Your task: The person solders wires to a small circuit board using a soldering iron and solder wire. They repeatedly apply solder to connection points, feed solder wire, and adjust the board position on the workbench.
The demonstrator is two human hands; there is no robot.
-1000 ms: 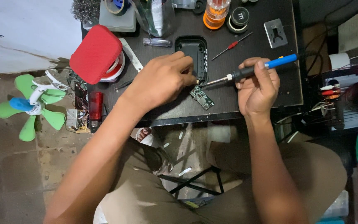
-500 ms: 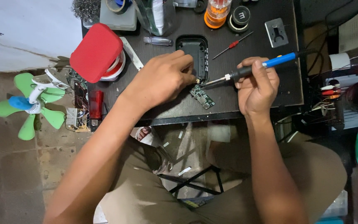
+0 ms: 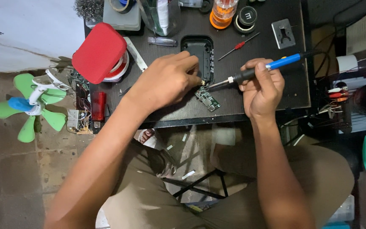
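Gripping a blue-handled soldering iron with a black grip (image 3: pixel 259 71), the right hand (image 3: pixel 262 89) is wrapping its fingers around the shaft and angling the metal tip down to the left, where it is meeting a small green circuit board (image 3: pixel 208 100) lying near the front edge of the dark tabletop (image 3: pixel 259 38). The left hand (image 3: pixel 164 82) is pinching its thumb and fingertips together just above the board's upper corner; whatever is sitting between them is too small to make out, and the hand is covering the desk beneath it.

Just behind the board, a black rounded plastic casing (image 3: pixel 200 53) is lying open side up, its lower left corner hiding under the left fingers. A red-handled small screwdriver (image 3: pixel 238 46) is resting to its right, near a grey metal plate (image 3: pixel 283 33).

Along the far edge, things are running out of view: an orange-capped jar (image 3: pixel 223 12), a clear glass container (image 3: pixel 159 15) holding a white tube-like item, and a grey tray (image 3: pixel 121 17) with a roll of tape, all cut off at the top. A red rounded pouch (image 3: pixel 99 53) is overlapping a spool of solder beneath it. Off the table's left side, a green and white small fan (image 3: pixel 28 104) is lying on the floor.
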